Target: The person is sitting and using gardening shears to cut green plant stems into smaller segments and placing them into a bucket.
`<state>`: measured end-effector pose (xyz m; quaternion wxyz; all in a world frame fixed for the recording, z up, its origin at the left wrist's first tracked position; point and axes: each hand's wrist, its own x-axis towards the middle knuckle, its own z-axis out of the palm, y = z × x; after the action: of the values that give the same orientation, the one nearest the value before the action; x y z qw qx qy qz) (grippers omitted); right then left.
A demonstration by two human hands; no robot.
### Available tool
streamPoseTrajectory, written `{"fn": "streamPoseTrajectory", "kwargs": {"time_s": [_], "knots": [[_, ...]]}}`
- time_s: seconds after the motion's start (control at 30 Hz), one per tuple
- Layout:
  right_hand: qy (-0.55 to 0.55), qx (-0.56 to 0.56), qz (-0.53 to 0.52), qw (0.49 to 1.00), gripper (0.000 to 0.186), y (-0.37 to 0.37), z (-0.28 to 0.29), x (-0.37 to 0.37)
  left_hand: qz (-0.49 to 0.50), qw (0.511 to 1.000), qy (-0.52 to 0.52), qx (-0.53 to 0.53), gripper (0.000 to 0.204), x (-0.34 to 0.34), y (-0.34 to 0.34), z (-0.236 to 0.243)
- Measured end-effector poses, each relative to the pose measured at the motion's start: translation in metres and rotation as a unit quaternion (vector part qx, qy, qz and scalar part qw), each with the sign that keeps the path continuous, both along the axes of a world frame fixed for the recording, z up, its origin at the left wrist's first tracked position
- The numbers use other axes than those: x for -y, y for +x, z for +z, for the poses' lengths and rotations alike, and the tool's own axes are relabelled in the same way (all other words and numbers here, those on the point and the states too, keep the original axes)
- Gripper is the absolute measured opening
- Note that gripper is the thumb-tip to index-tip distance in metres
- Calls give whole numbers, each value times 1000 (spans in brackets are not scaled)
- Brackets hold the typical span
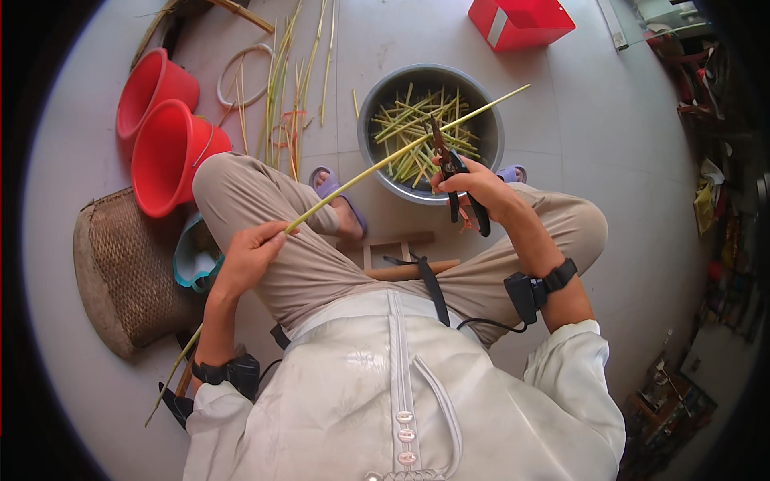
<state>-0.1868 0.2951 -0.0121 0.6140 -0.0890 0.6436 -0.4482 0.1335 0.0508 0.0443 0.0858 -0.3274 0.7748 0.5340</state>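
My left hand (253, 255) is closed around a long, thin green-yellow plant stalk (353, 180). One part of it slants up to the right, and a tail shows below my left forearm. My right hand (483, 188) grips black-handled pruning shears (451, 164). Their dark blades meet the stalk over a grey metal basin (369, 170); whether they are apart or closed on it I cannot tell. Many short cut pieces of stalk (413, 156) lie criss-cross inside the basin. The stalk's far end sticks out beyond the shears, above the basin's right side.
Several long stalks (281, 96) lie on the floor at the far left, beside a white ring (226, 76). Two red buckets (144, 156) and a woven basket (120, 264) stand at the left. A red box (525, 24) sits beyond the basin. Clutter lines the right side.
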Motion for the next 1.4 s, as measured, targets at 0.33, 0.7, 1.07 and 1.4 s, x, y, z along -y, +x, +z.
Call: {"fn": "streamPoseTrajectory", "kwargs": {"time_s": [0.33,0.7,1.07,1.4], "knots": [[24,-3,12,1000,50,8,1,5,35,979,183,85,25,-3,3,8],[-61,-9,-57,996,31,46,-52,-1,-16,996,16,90,24,-6,12,21],[-11,-85,1,996,24,48,-86,-3,-13,997,-26,76,23,-2,25,-6],[-96,116,-278,949,19,28,-44,12,-23,995,-55,74,23,-32,-20,14]]}}
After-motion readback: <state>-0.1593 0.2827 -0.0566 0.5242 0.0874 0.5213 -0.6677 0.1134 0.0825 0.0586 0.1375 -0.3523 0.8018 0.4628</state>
